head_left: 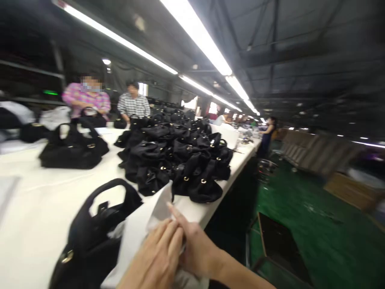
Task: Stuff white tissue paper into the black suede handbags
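Observation:
At the bottom of the head view, my left hand (158, 251) and my right hand (197, 245) come together, closed on a crumpled white sheet (136, 228). Whether the sheet is paper or thin cloth I cannot tell. My right thumb points up along its edge, while my left fingers are bent over the lower part. What lies between the palms is hidden. Just left of the sheet a black handbag (84, 257) rests on the table, its loop handle standing up and a gold fitting on its side. The sheet covers part of this bag.
A large heap of black handbags (174, 148) lies ahead on the long white table (27, 192). Another black bag (70, 148) stands at left. Two co-workers (134, 104) handle bags across the table. A dark-seated chair (281, 241) is on the green floor at right.

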The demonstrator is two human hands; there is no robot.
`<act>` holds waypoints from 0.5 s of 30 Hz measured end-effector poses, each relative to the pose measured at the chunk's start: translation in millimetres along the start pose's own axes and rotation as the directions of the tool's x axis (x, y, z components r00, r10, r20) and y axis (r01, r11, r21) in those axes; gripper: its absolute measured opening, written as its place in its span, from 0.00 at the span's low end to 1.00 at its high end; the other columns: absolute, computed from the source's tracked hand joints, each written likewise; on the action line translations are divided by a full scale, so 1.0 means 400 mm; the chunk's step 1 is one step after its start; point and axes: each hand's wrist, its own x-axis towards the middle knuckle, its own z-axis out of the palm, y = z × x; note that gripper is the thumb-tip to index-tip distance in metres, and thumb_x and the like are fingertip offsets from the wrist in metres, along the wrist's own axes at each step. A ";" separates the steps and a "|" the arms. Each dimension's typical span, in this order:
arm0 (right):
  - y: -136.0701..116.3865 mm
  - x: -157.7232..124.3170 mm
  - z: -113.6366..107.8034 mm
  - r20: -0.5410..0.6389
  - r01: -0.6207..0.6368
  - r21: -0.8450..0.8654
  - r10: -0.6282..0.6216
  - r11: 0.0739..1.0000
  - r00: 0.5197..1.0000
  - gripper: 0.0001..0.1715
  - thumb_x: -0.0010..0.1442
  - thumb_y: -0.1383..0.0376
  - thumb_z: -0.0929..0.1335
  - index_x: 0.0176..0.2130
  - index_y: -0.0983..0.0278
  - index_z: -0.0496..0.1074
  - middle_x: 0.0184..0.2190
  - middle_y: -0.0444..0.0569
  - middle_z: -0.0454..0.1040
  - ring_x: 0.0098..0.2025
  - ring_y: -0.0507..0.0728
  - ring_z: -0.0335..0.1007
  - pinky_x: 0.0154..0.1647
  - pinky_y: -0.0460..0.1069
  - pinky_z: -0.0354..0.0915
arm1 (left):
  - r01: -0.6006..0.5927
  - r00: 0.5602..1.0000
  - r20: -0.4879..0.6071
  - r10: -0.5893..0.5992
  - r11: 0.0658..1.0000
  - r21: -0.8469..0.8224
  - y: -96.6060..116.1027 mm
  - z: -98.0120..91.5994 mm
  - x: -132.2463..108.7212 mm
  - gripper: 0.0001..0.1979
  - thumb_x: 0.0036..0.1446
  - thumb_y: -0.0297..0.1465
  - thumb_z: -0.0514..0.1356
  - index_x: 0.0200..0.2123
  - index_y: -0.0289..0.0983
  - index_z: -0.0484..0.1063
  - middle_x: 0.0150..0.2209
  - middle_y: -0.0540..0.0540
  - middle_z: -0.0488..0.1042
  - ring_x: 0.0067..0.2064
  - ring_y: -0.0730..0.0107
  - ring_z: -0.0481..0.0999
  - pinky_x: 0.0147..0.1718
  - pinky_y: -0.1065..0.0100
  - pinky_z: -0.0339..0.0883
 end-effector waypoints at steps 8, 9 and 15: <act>0.175 0.069 -0.148 -0.702 -0.092 -0.346 -0.193 0.934 0.686 0.20 0.55 0.60 0.71 0.46 0.67 0.73 0.39 0.56 0.78 0.40 0.64 0.76 0.41 0.54 0.73 | 0.990 0.034 -0.357 -0.933 0.081 -0.117 -0.117 -0.059 -0.129 0.33 0.47 0.57 0.61 0.46 0.38 0.63 0.39 0.42 0.69 0.41 0.52 0.74 0.41 0.51 0.73; 0.161 0.076 -0.148 -0.695 -0.029 -0.446 -0.326 0.894 0.641 0.17 0.56 0.61 0.71 0.45 0.66 0.73 0.39 0.55 0.78 0.41 0.63 0.76 0.41 0.55 0.73 | 0.994 0.000 -0.315 -0.949 0.033 -0.101 -0.138 -0.047 -0.133 0.37 0.46 0.59 0.59 0.49 0.37 0.62 0.42 0.41 0.69 0.44 0.48 0.74 0.44 0.49 0.72; 0.007 0.143 -0.086 -0.412 0.338 -0.652 -0.692 0.678 0.593 0.20 0.58 0.71 0.69 0.50 0.59 0.70 0.40 0.52 0.72 0.42 0.60 0.71 0.39 0.55 0.71 | 0.979 0.143 -0.028 -0.989 0.138 0.147 -0.196 -0.026 -0.122 0.28 0.55 0.47 0.50 0.51 0.31 0.61 0.44 0.35 0.67 0.50 0.43 0.70 0.46 0.50 0.68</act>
